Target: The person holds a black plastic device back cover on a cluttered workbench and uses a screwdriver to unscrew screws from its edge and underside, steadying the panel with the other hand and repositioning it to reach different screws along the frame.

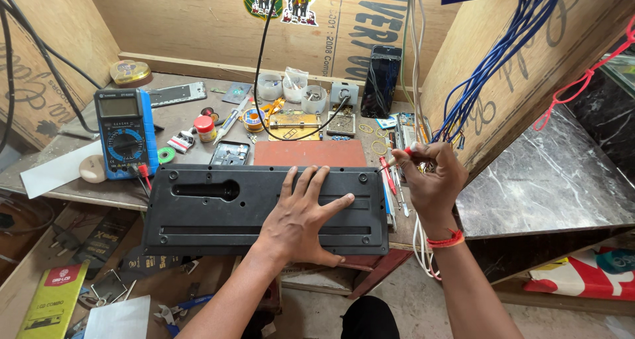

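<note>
head view: left hand [305,214] spread flat on long black plastic panel [264,210] at table [178,117] front, six o'clock; right hand [430,177] at three o'clock pinching red-tipped slim tool [401,156]. panel overhangs edge, could tip if pressure eases.

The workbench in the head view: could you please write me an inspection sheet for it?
Surface: wooden workbench, scuffed and crowded, its front edge overhung by the panel.
Job's things: long black plastic panel lying flat, screw holes at the corners; slim red-and-white tool.
Clutter: blue multimeter, solder reel, three small clear cups, circuit boards, dark phone standing upright.
Grippers: left hand pressed flat on the panel; right hand pinching the tool beside the panel's right end.
Cables: blue wire bundle hanging at right; black cable looping onto the bench.
Surroundings: plywood walls, marble slab at right.
</note>
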